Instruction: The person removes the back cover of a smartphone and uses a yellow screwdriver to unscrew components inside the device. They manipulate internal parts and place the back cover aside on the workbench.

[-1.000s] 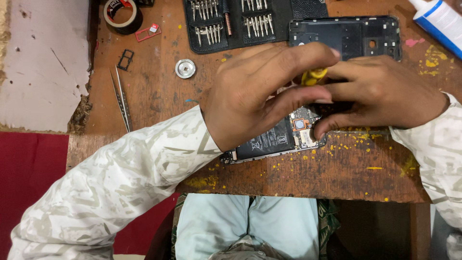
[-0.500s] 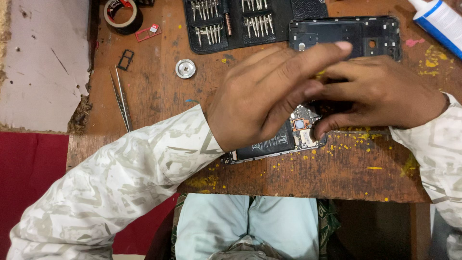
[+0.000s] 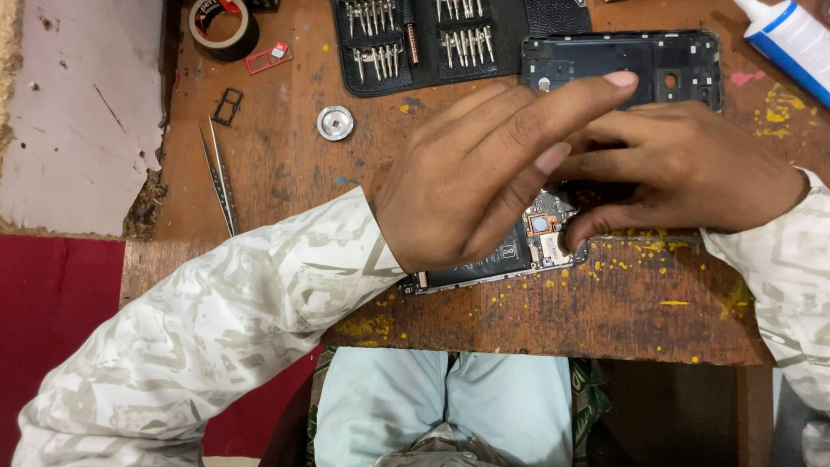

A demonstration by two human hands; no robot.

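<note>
While the opened phone (image 3: 510, 251) lies with its back off at the front edge of the wooden bench (image 3: 285, 173), both hands work over its upper end. Left hand (image 3: 484, 182): spread above the phone's body, fingers extended and released, holding nothing that shows; palm hides most of the battery area. Right hand (image 3: 692, 173): fingers curled, thumb tip pressed at the phone's top corner just beside the camera module (image 3: 539, 224); whether anything small is pinched there I cannot tell. Advisable handling, as a judgement: keep the phone flat, steady it with the left hand, press lightly near the exposed board. Nearby: black phone frame (image 3: 622, 60) behind the hands; bit-set case (image 3: 415, 39); tweezers (image 3: 218, 177); round metal disc (image 3: 335, 123); tape roll (image 3: 223, 26); card tray (image 3: 228, 106); glue bottle (image 3: 791, 39) at the far right corner.
</note>
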